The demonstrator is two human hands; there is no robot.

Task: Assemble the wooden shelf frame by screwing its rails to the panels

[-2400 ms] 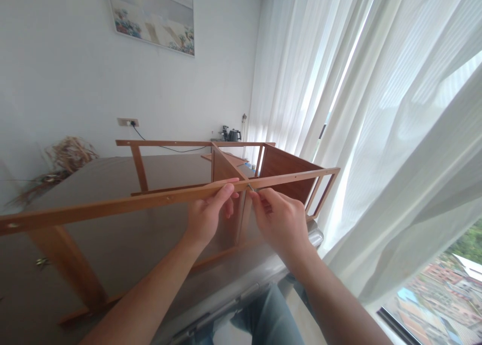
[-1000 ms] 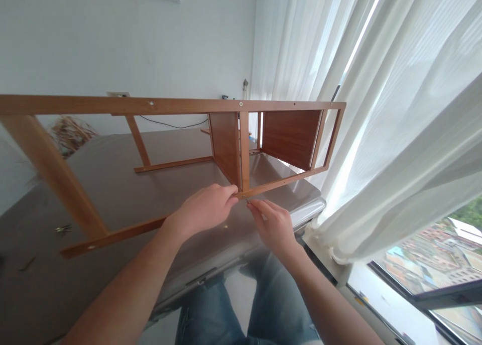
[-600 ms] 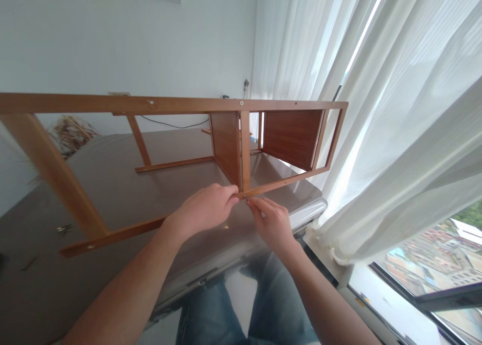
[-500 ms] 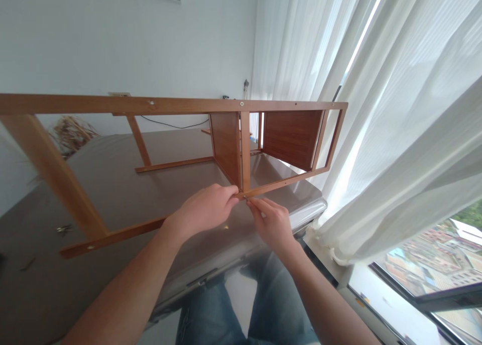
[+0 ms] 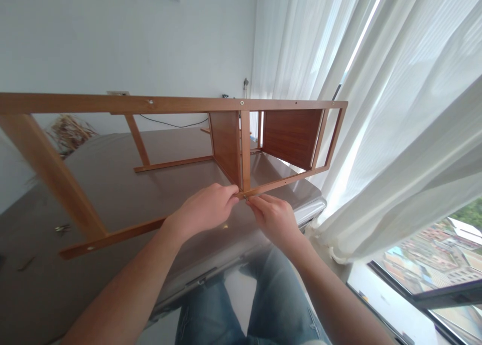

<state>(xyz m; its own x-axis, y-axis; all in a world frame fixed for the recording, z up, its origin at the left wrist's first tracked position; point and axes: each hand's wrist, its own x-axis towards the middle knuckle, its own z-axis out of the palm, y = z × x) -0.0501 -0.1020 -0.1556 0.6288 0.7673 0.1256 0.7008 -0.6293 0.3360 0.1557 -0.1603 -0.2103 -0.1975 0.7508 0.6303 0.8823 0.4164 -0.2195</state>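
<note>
Frame rails (image 5: pixel 150 104): honey-brown wood. Panels (image 5: pixel 292 139): darker red-brown, streaky grain. Curtains (image 5: pixel 395 109): white, fine vertical stripes. Tabletop (image 5: pixel 113 184): grey-brown. Jeans (image 5: pixel 211 315): faded blue. Wall (image 5: pixel 113 43): pale grey-white.

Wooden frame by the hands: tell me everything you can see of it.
An amber-brown wooden frame of rails and uprights, with round fittings on its top rail and two darker panels. It stands over a tabletop. The left hand grips the lower rail at a joint, where the right hand holds a small metal tool.
</note>
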